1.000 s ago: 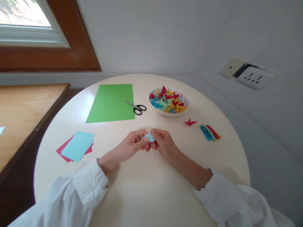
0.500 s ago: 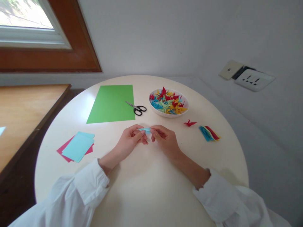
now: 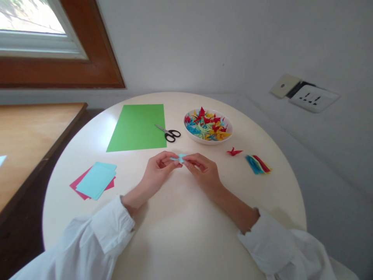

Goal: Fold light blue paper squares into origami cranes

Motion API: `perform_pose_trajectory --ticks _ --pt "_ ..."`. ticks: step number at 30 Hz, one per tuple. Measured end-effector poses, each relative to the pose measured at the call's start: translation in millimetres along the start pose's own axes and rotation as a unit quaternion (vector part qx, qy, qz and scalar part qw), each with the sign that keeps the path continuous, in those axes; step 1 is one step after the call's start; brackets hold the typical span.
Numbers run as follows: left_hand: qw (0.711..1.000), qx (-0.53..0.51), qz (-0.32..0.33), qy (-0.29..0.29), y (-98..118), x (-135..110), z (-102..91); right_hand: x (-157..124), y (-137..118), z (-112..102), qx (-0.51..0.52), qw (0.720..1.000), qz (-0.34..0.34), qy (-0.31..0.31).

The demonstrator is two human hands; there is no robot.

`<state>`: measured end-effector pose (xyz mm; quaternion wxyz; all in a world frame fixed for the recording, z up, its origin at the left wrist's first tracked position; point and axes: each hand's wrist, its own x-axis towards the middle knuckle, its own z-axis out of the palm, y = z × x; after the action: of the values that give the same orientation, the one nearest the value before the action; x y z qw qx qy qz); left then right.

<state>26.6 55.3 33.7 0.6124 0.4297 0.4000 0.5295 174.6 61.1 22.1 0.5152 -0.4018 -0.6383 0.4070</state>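
A small folded piece of light blue paper (image 3: 181, 158) is held just above the middle of the table, between both hands. My left hand (image 3: 159, 166) pinches its left end between thumb and fingers. On the other side, my right hand (image 3: 203, 168) grips the right end the same way, its fingertips close to those of the left. The fingers cover part of the paper, so its exact folded shape cannot be made out. Beyond the hands lie black-handled scissors (image 3: 169, 134), their blades resting on a green sheet (image 3: 140, 126).
A white bowl (image 3: 204, 141) full of colourful paper cranes stands at the back. Right of it lie a red paper crane (image 3: 234, 152) and a bundle of coloured folded papers (image 3: 258, 165). Light blue and red paper sheets (image 3: 96, 181) are stacked on the left of the round table (image 3: 180, 233).
The fingertips of both hands have drawn closer together around the light blue paper, and its visible outline has changed. The other things on the table stay where they were.
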Motion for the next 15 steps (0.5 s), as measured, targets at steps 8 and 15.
perform_pose_trajectory --ticks 8,15 --pt "0.998 0.052 0.002 0.021 2.0 -0.2 1.8 0.0 2.8 1.2 0.061 0.998 0.035 -0.003" --pt "0.997 0.076 0.015 0.020 -0.8 0.4 2.6 1.6 3.2 1.2 0.052 0.997 0.049 0.001"
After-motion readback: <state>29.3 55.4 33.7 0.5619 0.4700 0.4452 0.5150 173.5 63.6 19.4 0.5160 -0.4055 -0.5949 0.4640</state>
